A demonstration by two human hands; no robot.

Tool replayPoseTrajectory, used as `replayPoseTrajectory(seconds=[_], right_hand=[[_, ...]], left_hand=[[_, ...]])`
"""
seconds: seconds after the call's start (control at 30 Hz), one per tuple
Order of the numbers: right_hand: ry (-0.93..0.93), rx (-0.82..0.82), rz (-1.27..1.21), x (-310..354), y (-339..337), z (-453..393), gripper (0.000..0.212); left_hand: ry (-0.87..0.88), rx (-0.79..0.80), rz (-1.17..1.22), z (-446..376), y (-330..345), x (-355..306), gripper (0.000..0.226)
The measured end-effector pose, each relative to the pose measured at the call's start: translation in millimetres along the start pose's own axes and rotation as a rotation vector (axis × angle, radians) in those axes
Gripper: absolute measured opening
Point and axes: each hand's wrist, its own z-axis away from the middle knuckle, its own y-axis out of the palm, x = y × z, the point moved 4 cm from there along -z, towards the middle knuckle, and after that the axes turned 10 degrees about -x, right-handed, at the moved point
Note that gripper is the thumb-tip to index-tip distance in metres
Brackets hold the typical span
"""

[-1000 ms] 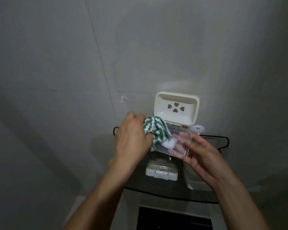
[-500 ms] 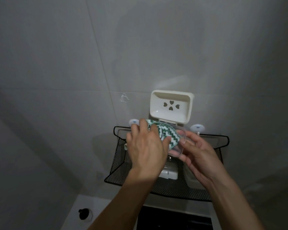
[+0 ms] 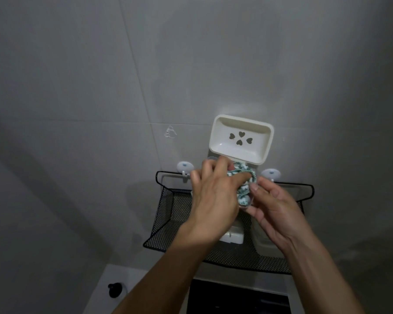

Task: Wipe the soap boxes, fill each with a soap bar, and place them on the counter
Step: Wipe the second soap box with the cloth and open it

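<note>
Above 1 mesh basket [image 3: 168, 214] w/ 2 boxes — 2 hands: left [image 3: 216, 200] pinching cloth [image 3: 244, 189], right [image 3: 275, 214] gripping clear box.

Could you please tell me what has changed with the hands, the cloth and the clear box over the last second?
The left hand has pushed the green-and-white cloth across and into the clear soap box, now almost hidden behind cloth and fingers. The right hand still holds that box. Nothing was let go. The cream dish on the wall and the mesh basket look unchanged.
</note>
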Motion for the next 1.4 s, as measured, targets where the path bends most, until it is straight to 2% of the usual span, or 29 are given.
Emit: replayPoseTrajectory(seconds=[0.17,0.27,0.37,0.57,0.73,0.87,0.97,1.1,1.33,1.4], right_hand=[[-0.015,0.019,-0.005,2.3,0.2,-0.1,0.039],[-0.007,0.029,0.013,-0.3,1.3,0.8,0.039],[0.001,0.029,0.011,1.2,2.2,0.6,0.038],[0.001,0.038,0.039,0.3,2.0,0.2,0.035],[-0.018,0.016,0.016,3.6,-0.8,1.4,0.041],[-0.020,-0.025,-0.011,7.7,-4.0,2.3,0.036],[-0.019,-0.038,0.004,9.0,-3.4,4.1,0.039],[-0.033,-0.038,0.034,8.7,-2.1,7.9,0.031],[-0.017,-0.084,0.098,13.9,-7.2,8.5,0.029],[-0.009,-0.082,0.092,15.6,-6.7,8.4,0.033]], left_hand=[[-0.131,-0.019,-0.239,-1.4,-7.3,17.5,0.028],[-0.170,-0.049,-0.243,-1.1,-9.4,18.3,0.021],[-0.132,-0.068,-0.141,-2.7,-9.7,16.1,0.026],[0.024,0.008,0.099,-3.3,-6.8,1.9,0.034],[0.062,0.115,0.167,-6.6,-4.6,2.0,0.039],[0.091,0.176,0.199,-3.2,-5.5,1.5,0.040],[0.136,0.161,0.163,0.0,-7.5,0.5,0.042],[0.228,0.076,0.066,4.0,-13.3,3.2,0.024],[0.167,0.036,-0.145,5.2,-23.7,27.3,0.034],[0.136,0.004,-0.183,6.9,-25.5,28.8,0.030]])
